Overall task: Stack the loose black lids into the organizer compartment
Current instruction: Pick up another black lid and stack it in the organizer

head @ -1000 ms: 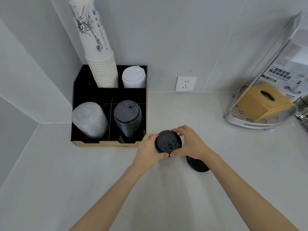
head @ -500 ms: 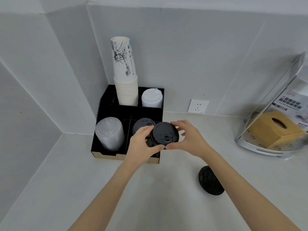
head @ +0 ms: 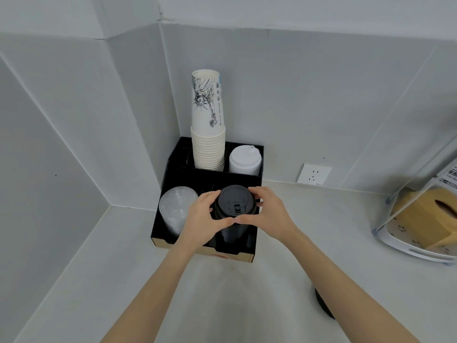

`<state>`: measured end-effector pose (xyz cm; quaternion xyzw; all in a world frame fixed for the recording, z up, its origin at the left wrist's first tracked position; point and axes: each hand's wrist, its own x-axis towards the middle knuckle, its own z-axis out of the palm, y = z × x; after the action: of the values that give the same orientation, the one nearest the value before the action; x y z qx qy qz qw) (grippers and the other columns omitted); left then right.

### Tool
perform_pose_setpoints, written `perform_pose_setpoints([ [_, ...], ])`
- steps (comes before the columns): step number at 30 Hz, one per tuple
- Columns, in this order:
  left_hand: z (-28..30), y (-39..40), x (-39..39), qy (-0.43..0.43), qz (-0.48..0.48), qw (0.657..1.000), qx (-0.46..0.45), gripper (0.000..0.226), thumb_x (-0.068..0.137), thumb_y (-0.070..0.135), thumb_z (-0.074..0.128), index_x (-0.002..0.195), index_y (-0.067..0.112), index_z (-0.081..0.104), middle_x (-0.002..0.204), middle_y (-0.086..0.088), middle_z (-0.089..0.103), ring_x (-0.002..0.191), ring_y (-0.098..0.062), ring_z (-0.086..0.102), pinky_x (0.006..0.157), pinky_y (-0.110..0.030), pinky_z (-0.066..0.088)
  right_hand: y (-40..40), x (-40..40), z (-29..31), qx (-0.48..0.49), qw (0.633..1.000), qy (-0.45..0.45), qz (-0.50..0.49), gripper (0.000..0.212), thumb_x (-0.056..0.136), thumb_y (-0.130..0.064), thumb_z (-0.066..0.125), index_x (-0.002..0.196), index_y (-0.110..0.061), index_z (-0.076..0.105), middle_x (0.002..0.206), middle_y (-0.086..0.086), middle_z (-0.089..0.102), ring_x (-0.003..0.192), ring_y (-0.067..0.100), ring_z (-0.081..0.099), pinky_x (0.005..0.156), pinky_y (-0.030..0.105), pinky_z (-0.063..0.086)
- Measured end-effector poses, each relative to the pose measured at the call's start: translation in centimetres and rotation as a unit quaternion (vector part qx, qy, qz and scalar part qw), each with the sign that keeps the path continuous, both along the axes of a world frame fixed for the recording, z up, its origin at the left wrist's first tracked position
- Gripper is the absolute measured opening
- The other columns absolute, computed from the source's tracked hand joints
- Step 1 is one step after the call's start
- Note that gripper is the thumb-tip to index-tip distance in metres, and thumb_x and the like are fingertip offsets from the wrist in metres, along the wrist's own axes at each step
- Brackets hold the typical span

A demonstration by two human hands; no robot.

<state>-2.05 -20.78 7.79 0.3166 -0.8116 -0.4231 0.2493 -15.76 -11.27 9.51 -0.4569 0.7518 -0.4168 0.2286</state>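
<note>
A black lid [head: 234, 200] sits on top of the stack of black lids [head: 233, 232] in the front right compartment of the black organizer [head: 215, 178]. My left hand [head: 204, 219] grips the lid's left rim and my right hand [head: 268, 214] its right rim, thumbs meeting at its front edge. A second loose black lid [head: 322, 304] lies on the counter at the lower right, mostly hidden behind my right forearm.
The organizer stands in the wall corner and also holds clear lids [head: 176, 209], a tall stack of paper cups [head: 207, 134] and white lids [head: 244, 160]. A wall socket [head: 314, 174] is behind. A tissue box [head: 425, 219] on a white tray [head: 415, 251] stands at right.
Both hands carried the black lid from the counter up and left onto the black lid stack in the organizer. The camera tilted up, and the other loose lid stayed on the counter.
</note>
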Motion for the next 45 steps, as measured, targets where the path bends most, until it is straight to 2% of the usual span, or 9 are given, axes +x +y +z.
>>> perform_pose_setpoints([
  [6, -1.8, -0.5, -0.2, -0.021, 0.019, 0.999, 0.02, 0.073, 0.064, 0.02, 0.079, 0.128, 0.014, 0.043, 0.129, -0.009, 0.049, 0.112, -0.013, 0.046, 0.09, -0.024, 0.039, -0.4, -0.1, -1.4, 0.015, 1.0, 0.007, 0.011, 0.076, 0.059, -0.024, 0.084, 0.124, -0.013, 0.047, 0.124, 0.009, 0.048, 0.111, 0.017, 0.046, 0.097, 0.028, 0.038],
  [12, -2.4, -0.7, -0.3, -0.044, 0.022, 0.999, 0.024, 0.075, 0.064, 0.023, 0.078, 0.129, 0.014, 0.042, 0.126, -0.009, 0.05, 0.114, -0.02, 0.049, 0.094, -0.03, 0.043, -0.5, -0.3, -2.0, 0.043, 0.999, 0.01, 0.023, 0.076, 0.063, -0.025, 0.08, 0.128, -0.013, 0.042, 0.126, 0.009, 0.047, 0.109, 0.014, 0.045, 0.093, 0.024, 0.036],
  [19, -2.3, -0.3, -0.6, -0.05, 0.011, 0.999, 0.016, 0.072, 0.067, 0.021, 0.076, 0.13, 0.018, 0.041, 0.126, -0.007, 0.049, 0.106, -0.011, 0.045, 0.092, -0.027, 0.039, 0.0, -0.4, -2.4, 0.05, 0.999, -0.012, 0.016, 0.075, 0.068, -0.021, 0.077, 0.132, -0.013, 0.038, 0.129, 0.009, 0.047, 0.115, 0.017, 0.045, 0.092, 0.023, 0.034],
  [24, -2.1, -0.3, -0.5, -0.068, 0.009, 0.997, 0.021, 0.073, 0.069, 0.021, 0.074, 0.132, 0.018, 0.039, 0.129, -0.009, 0.049, 0.117, -0.02, 0.046, 0.098, -0.035, 0.041, 0.2, -0.1, -1.7, 0.048, 0.998, 0.0, 0.038, 0.067, 0.07, -0.015, 0.075, 0.128, -0.011, 0.043, 0.125, 0.01, 0.052, 0.104, 0.01, 0.042, 0.085, 0.015, 0.03],
  [28, -1.9, -0.1, -0.4, -0.071, 0.004, 0.997, 0.03, 0.074, 0.069, 0.021, 0.074, 0.133, 0.018, 0.037, 0.129, -0.01, 0.048, 0.117, -0.02, 0.046, 0.093, -0.029, 0.038, 0.2, -0.1, -1.6, 0.031, 0.999, 0.008, 0.032, 0.068, 0.068, -0.014, 0.077, 0.127, -0.007, 0.044, 0.126, 0.012, 0.055, 0.117, 0.025, 0.049, 0.091, 0.023, 0.036],
  [31, -1.6, 0.0, -0.4, -0.07, 0.002, 0.997, 0.031, 0.076, 0.069, 0.02, 0.074, 0.134, 0.017, 0.035, 0.131, -0.011, 0.046, 0.12, -0.021, 0.044, 0.095, -0.03, 0.036, 0.3, -0.2, -1.9, 0.043, 0.999, -0.002, 0.023, 0.082, 0.068, -0.018, 0.076, 0.137, -0.011, 0.031, 0.14, 0.01, 0.042, 0.129, 0.025, 0.038, 0.107, 0.035, 0.033],
  [33, -1.4, 0.4, -0.3, -0.075, 0.001, 0.997, 0.024, 0.08, 0.07, 0.021, 0.074, 0.136, 0.015, 0.03, 0.137, -0.012, 0.043, 0.126, -0.022, 0.04, 0.101, -0.031, 0.034, 0.9, -0.3, -1.9, 0.047, 0.999, -0.004, 0.017, 0.085, 0.07, -0.021, 0.075, 0.139, -0.014, 0.026, 0.144, 0.008, 0.037, 0.132, 0.023, 0.034, 0.111, 0.039, 0.03],
  [38, -1.3, 1.0, -0.2, -0.083, 0.014, 0.996, -0.012, 0.085, 0.07, 0.027, 0.074, 0.138, 0.015, 0.025, 0.144, -0.01, 0.034, 0.133, -0.022, 0.03, 0.108, -0.032, 0.026, 2.4, -0.7, -1.7, 0.048, 0.999, -0.022, -0.004, 0.081, 0.073, -0.023, 0.073, 0.139, -0.018, 0.027, 0.143, 0.005, 0.039, 0.128, 0.02, 0.039, 0.104, 0.033, 0.034],
  [45, -0.3, 5.8, -1.3, 0.01, 0.031, 0.992, -0.126, 0.054, 0.071, 0.023, 0.073, 0.119, 0.014, 0.051, 0.123, -0.007, 0.053, 0.115, -0.022, 0.046, 0.097, -0.023, 0.034, 8.5, -2.4, -1.9, 0.044, 0.997, -0.027, -0.065, 0.058, 0.079, -0.026, 0.067, 0.131, -0.02, 0.04, 0.122, 0.0, 0.055, 0.109, 0.015, 0.053, 0.088, 0.024, 0.039],
])
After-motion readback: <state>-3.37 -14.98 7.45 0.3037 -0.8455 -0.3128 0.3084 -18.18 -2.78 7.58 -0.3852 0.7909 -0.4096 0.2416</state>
